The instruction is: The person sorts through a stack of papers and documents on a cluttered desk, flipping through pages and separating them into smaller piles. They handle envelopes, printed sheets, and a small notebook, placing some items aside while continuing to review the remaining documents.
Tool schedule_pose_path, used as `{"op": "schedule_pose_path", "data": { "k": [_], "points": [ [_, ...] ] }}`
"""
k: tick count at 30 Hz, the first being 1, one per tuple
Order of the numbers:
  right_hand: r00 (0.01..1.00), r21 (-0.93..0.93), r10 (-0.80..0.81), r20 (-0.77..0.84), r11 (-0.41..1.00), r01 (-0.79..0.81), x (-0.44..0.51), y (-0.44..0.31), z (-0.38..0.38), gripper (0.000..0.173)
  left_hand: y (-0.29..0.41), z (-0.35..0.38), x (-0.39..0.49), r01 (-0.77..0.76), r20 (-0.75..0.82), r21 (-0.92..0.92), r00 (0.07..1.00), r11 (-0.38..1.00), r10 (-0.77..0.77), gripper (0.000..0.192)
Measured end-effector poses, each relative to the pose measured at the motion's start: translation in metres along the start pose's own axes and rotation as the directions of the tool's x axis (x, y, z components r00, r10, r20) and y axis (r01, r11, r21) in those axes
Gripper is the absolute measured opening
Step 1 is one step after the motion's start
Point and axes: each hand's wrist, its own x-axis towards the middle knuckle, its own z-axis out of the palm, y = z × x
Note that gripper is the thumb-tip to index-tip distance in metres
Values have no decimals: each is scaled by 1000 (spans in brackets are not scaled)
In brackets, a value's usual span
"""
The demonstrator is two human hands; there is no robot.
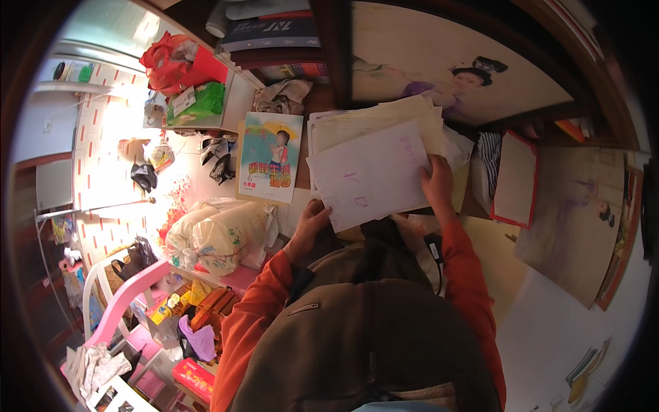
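Note:
A large white sheet of paper (373, 177) with faint purple handwriting lies tilted in front of me. My left hand (311, 224) pinches its lower left corner. At the sheet's right edge, my right hand (438, 180) grips it between thumb and fingers. Beneath it lies a stack of papers (432, 118), cream and white, with uneven edges; whether my right hand also holds some of these cannot be seen. Left of the stack rests a booklet (272, 154) whose cover shows a child under a yellow umbrella.
Beyond the booklet sits a crumpled cloth (283, 96), below shelved books (273, 33). A red-edged box (515, 180) stands at the right. Red (172, 62) and green (198, 105) plastic bags fill a ledge at the upper left. A bulky tied bundle (221, 237) and a pink bed rail (126, 298) are at my left.

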Motion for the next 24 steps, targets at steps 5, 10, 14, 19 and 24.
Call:
{"op": "schedule_pose_path", "data": {
  "k": [5, 10, 14, 19, 24],
  "points": [
    [999, -75, -48, 14, 996, 49, -2, -3, -2, 44, -18, 15, 10, -86, 5, -88, 996, 992, 87, 52],
    [1000, -61, 7, 16, 998, -6, -4, -4, -2, 43, -9, 23, 6, -59, -94, -169, 995, 984, 44, 50],
    [970, 81, 214, 119, 971, -225, -4, -1, -2, 49, 15, 17, -14, 99, 155, -244, 986, 965, -62, 47],
    [884, 323, 341, 319, 838, -440, -9, 9, -3, 54, 25, 22, -6, 232, 117, -313, 972, 921, -205, 46],
    [843, 575, 300, 447, 625, -528, -16, 14, -9, 51, 23, 23, -10, 53, 56, -48, 997, 997, -50, 45]
  ]
}}
